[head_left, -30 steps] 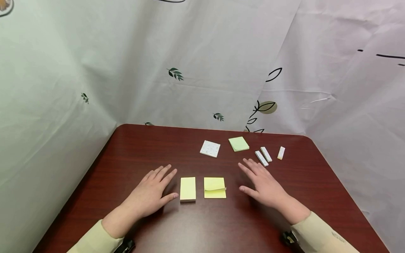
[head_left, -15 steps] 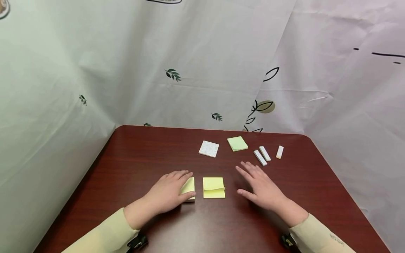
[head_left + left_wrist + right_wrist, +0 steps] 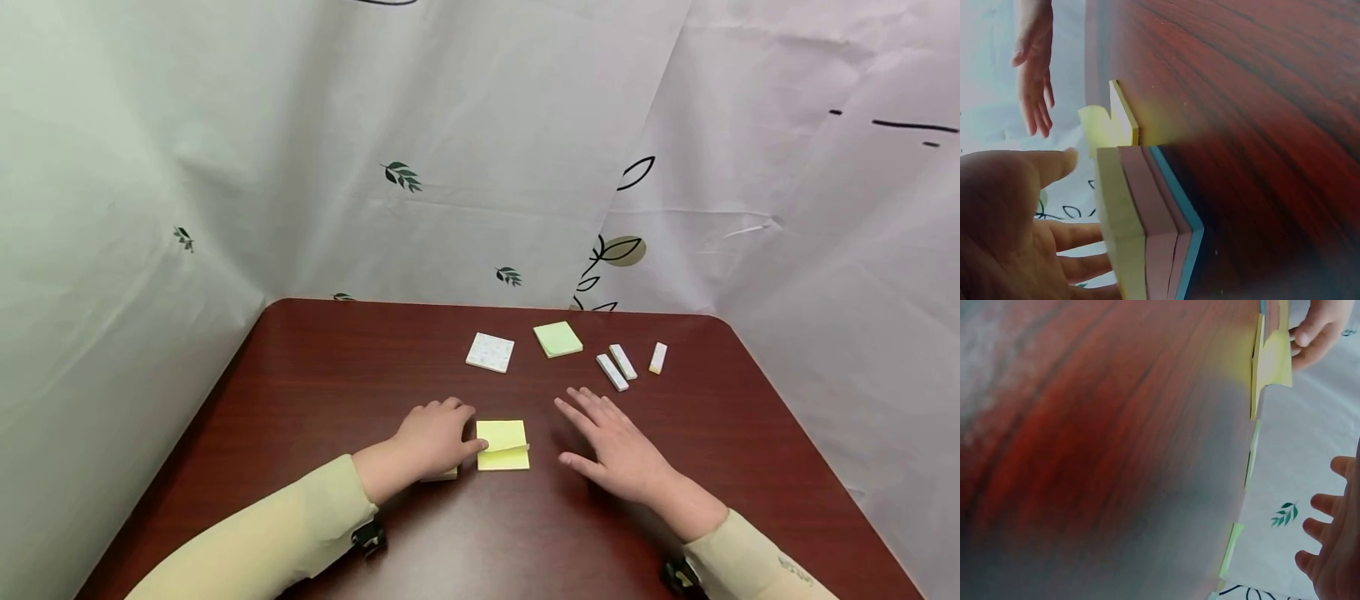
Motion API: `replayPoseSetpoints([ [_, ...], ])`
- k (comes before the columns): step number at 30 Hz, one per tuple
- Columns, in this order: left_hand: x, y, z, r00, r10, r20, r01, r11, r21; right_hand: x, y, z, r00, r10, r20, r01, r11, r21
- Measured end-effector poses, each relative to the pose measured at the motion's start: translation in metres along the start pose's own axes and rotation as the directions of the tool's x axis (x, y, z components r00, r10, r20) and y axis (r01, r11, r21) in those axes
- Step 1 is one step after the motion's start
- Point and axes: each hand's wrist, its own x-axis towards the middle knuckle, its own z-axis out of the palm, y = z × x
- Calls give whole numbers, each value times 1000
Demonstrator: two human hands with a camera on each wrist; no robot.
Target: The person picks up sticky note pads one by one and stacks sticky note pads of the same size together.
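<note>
My left hand (image 3: 437, 436) reaches over a thick sticky-note block (image 3: 441, 475), covering most of it in the head view. The left wrist view shows this block (image 3: 1150, 225) in cream, pink and blue layers, with my loosely bent fingers (image 3: 1079, 236) close over its cream top. My left thumb points at a yellow sticky-note pad (image 3: 502, 458) just to the right, overlapping its left edge in the head view. The pad's top sheet (image 3: 1099, 125) curls up. Right of the pad, my right hand (image 3: 615, 450) hovers above the table, its fingers spread and holding nothing.
Farther back on the dark red table (image 3: 337, 358) lie a white patterned pad (image 3: 491, 352) and a green sticky-note pad (image 3: 558, 339). Behind my right hand are two narrow white strips (image 3: 617, 367) and another white strip (image 3: 657, 358). A pale curtain (image 3: 480, 150) hangs behind.
My left hand has moved right, from beside the thick block to over it, its thumb now reaching the yellow pad's edge. My right hand has stayed nearly in place.
</note>
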Motion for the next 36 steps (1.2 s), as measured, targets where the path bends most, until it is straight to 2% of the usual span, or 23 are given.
replayPoseSetpoints([
  [6,4,5,6,999,18,39,-21,998,66,0,0,1,1000,3,1,-3,1000,0],
  [23,6,6,7,998,43,49,-49,989,137,1,-5,-2,1000,6,10,-6,1000,15],
  [36,1,3,6,998,48,44,-56,982,180,2,-6,2,1000,4,20,-4,1000,15],
])
